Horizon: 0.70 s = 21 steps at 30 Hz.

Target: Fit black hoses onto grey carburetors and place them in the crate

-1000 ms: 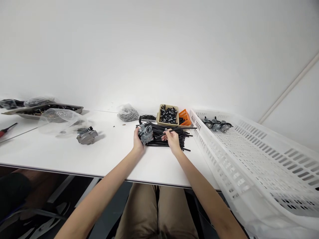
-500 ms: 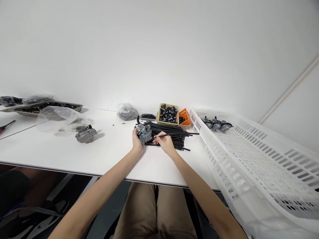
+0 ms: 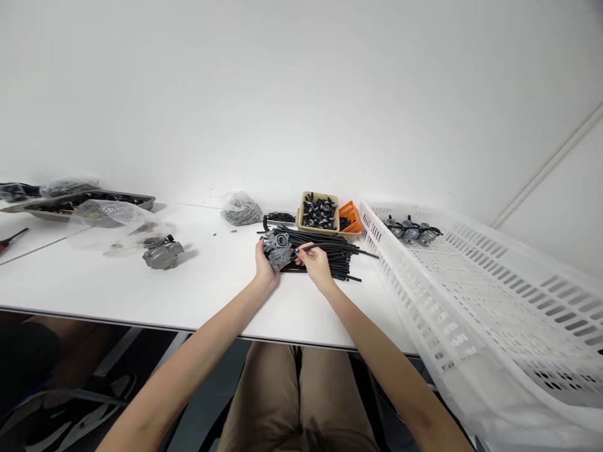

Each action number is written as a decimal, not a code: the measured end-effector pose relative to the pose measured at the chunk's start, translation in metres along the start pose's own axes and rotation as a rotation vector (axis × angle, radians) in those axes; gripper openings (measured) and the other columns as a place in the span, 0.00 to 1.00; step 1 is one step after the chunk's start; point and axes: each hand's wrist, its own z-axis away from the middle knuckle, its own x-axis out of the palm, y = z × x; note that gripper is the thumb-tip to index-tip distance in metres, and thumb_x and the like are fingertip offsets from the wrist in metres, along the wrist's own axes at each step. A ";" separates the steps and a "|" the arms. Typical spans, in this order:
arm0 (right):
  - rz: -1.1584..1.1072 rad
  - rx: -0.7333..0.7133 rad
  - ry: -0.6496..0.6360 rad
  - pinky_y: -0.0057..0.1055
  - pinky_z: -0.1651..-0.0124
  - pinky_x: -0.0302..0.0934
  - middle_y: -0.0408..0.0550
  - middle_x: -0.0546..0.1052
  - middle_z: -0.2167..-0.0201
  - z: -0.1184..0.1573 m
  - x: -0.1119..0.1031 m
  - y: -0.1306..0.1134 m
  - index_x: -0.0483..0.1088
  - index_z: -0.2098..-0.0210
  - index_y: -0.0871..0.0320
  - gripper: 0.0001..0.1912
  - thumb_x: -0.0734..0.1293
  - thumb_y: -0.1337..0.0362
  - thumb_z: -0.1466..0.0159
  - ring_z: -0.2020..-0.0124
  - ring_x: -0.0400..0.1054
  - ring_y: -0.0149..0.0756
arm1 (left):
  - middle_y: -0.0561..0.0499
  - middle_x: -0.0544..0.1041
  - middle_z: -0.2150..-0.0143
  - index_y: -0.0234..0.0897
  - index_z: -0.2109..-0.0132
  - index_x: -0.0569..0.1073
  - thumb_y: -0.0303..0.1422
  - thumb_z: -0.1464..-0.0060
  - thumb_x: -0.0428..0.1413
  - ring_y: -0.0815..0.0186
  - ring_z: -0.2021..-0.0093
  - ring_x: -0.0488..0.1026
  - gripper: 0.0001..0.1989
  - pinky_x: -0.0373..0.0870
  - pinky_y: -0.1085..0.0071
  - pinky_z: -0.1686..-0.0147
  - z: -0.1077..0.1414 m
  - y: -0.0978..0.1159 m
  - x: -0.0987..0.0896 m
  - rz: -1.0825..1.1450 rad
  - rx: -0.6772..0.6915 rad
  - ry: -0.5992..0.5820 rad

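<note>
A grey metal carburetor (image 3: 279, 250) with a short black elbow tube on top sits in my left hand (image 3: 265, 263), whose fingers wrap its left side. My right hand (image 3: 315, 263) pinches a thin black rubber hose (image 3: 306, 247) against the carburetor's right side. Whether the hose end is pushed onto a fitting there, I cannot tell. Beneath and behind my hands lies a pile of black hoses (image 3: 336, 256). Another carburetor (image 3: 162, 253) rests on the white table to the left.
Behind the hoses stand a beige bin (image 3: 300, 220) of black parts and an orange basket (image 3: 357, 220). On the right, a large white crate (image 3: 475, 295) holds several carburetors (image 3: 411, 231). Plastic bags (image 3: 241, 209) and a metal tray (image 3: 149, 202) lie toward the back and left.
The carburetor has turned a little in my left hand and shifted slightly right. My right hand has moved slightly right and up, still pinching the hose.
</note>
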 end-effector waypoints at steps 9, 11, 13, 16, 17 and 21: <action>0.099 -0.060 0.044 0.33 0.59 0.68 0.53 0.69 0.44 0.002 -0.008 -0.004 0.68 0.46 0.52 0.32 0.74 0.54 0.50 0.58 0.69 0.37 | 0.46 0.81 0.65 0.33 0.60 0.76 0.44 0.44 0.49 0.60 0.63 0.78 0.19 0.74 0.67 0.61 0.008 -0.004 0.006 0.018 -0.011 -0.108; 0.101 -0.065 -0.003 0.35 0.54 0.68 0.52 0.68 0.42 0.003 -0.009 -0.004 0.72 0.49 0.52 0.29 0.73 0.52 0.49 0.52 0.68 0.41 | 0.45 0.81 0.65 0.33 0.59 0.76 0.46 0.43 0.49 0.59 0.64 0.78 0.21 0.74 0.66 0.62 0.009 -0.003 0.005 0.007 -0.052 -0.114; 0.075 -0.050 -0.049 0.38 0.49 0.66 0.51 0.69 0.42 0.003 -0.009 -0.005 0.73 0.49 0.52 0.29 0.73 0.50 0.48 0.47 0.67 0.43 | 0.44 0.81 0.65 0.33 0.58 0.76 0.50 0.44 0.49 0.58 0.66 0.78 0.24 0.75 0.65 0.64 0.008 -0.002 0.003 -0.002 -0.101 -0.127; -0.004 0.006 -0.147 0.41 0.44 0.64 0.51 0.71 0.44 0.004 -0.010 -0.007 0.71 0.47 0.54 0.32 0.73 0.48 0.49 0.44 0.66 0.44 | 0.43 0.80 0.68 0.33 0.58 0.75 0.54 0.45 0.48 0.59 0.71 0.77 0.28 0.75 0.64 0.70 0.005 -0.001 -0.002 -0.022 -0.188 -0.129; -0.026 0.017 -0.174 0.41 0.43 0.63 0.51 0.72 0.44 0.004 -0.010 -0.007 0.71 0.46 0.54 0.33 0.73 0.48 0.49 0.44 0.66 0.45 | 0.44 0.79 0.70 0.33 0.58 0.75 0.53 0.45 0.47 0.59 0.73 0.76 0.27 0.74 0.64 0.73 0.004 -0.001 -0.004 -0.033 -0.219 -0.118; -0.029 -0.004 -0.227 0.40 0.41 0.60 0.52 0.72 0.44 0.003 -0.014 -0.009 0.71 0.47 0.54 0.33 0.75 0.50 0.51 0.45 0.67 0.44 | 0.44 0.78 0.74 0.32 0.58 0.75 0.47 0.43 0.47 0.59 0.78 0.74 0.22 0.73 0.64 0.80 0.001 -0.001 -0.008 -0.046 -0.313 -0.104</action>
